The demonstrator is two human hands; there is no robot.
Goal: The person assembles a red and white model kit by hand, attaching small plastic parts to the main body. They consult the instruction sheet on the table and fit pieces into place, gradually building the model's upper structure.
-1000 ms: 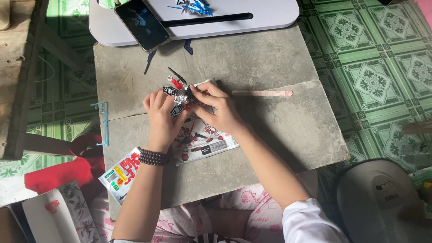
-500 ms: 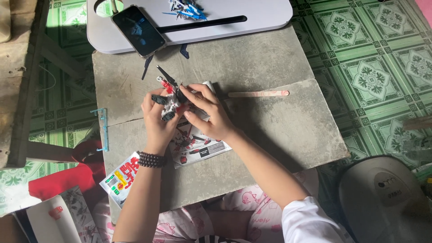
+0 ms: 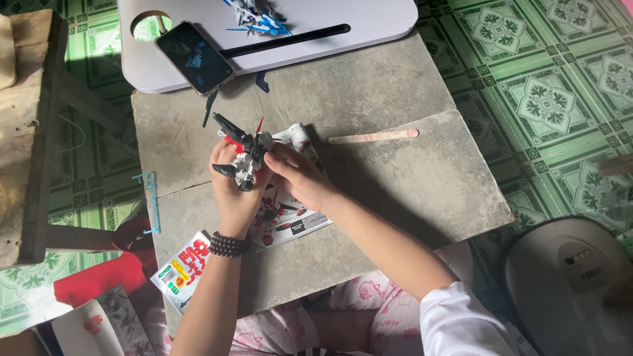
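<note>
A small robot model point(image 3: 245, 157), white and dark grey with red spikes and thin wings, is held just above the grey stone counter point(image 3: 395, 198), near its middle left. The left hand point(image 3: 232, 191), with a dark bead bracelet point(image 3: 229, 244) on its wrist, cups the model from below, its grip closed around the body. The right hand point(image 3: 297, 177) comes in from the right side, its fingertips pinching the model's upper part.

The thin wings and spikes look fragile; too firm a squeeze or twist could likely snap one or pop a joint loose, and a loose piece could roll off the counter onto the green patterned tile floor point(image 3: 547, 86).

Under the hands lies an open instruction sheet point(image 3: 290, 217), white with red and black figure pictures. A flat box point(image 3: 179, 269), white with red, yellow and green print, hangs over the counter's near left edge. A pale pink flat stick point(image 3: 373, 136) lies to the right, well apart. A blue plastic parts frame point(image 3: 153, 198) rests at the left edge. Farther back, a white tray table point(image 3: 369, 16) carries a dark phone point(image 3: 195, 57), a black rod point(image 3: 290, 41) and a blue and white model point(image 3: 257, 16).
</note>
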